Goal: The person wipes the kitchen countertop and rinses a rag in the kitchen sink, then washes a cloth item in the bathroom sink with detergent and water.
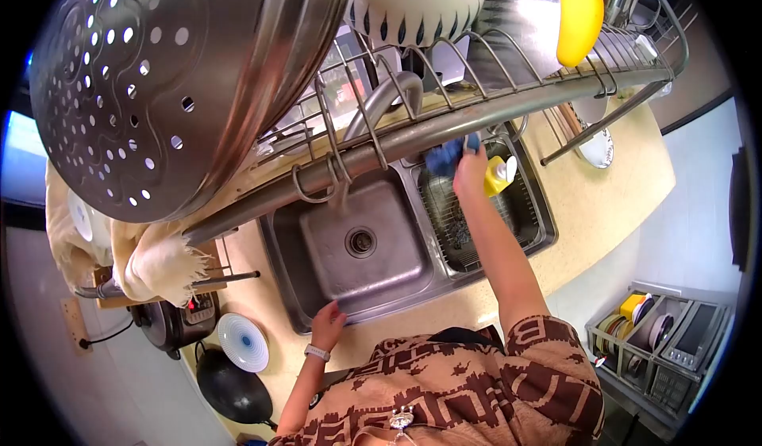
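Observation:
My right hand (471,171) reaches over the right sink basin, its fingers closed on a blurred blue cloth (446,156) near the basin's back edge. Just right of that hand stands a yellow bottle (498,178) with a white pump top. A wire rack (444,224) lines the right basin. My left hand (327,324), with a band on its wrist, is at the front rim of the left basin (357,283). Its fingers are loosely apart and hold nothing. The left basin has a round drain (360,242).
A metal dish rack (476,119) spans above the sink, bearing a large perforated steel pot (159,81), a white bowl (419,5) and a yellow object (579,17). At left are a rice cooker (178,319), a blue-white plate (243,342) and a black wok (232,386).

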A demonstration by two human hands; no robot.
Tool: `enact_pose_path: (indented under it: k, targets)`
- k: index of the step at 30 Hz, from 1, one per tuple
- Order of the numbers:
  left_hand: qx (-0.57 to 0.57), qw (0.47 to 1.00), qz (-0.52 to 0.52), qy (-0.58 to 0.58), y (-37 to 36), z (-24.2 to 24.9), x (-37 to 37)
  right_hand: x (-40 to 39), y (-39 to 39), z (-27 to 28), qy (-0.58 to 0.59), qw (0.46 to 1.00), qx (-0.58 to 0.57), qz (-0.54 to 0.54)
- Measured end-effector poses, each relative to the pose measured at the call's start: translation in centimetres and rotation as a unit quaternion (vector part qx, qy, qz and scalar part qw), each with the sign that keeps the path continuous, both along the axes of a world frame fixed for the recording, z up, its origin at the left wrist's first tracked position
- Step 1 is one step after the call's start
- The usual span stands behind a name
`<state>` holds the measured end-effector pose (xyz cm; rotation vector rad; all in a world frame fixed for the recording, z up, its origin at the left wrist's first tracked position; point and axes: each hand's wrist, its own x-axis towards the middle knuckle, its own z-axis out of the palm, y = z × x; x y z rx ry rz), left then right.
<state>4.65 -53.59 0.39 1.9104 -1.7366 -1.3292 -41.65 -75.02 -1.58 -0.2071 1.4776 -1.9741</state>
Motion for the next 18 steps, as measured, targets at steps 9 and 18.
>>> enact_pose_path:
  k: [9, 18]
  targets:
    - [-0.025, 1.000, -0.001, -0.005, -3.4, 2.2, -1.3, -10.4, -13.0, -12.9, 0.510, 0.823, 0.154, 0.196]
    - [-0.277, 0.936, -0.204, -0.075, -16.2, 4.5, -11.4, -4.8, -10.7, 2.8, 0.136, 0.800, 0.065, 0.580]
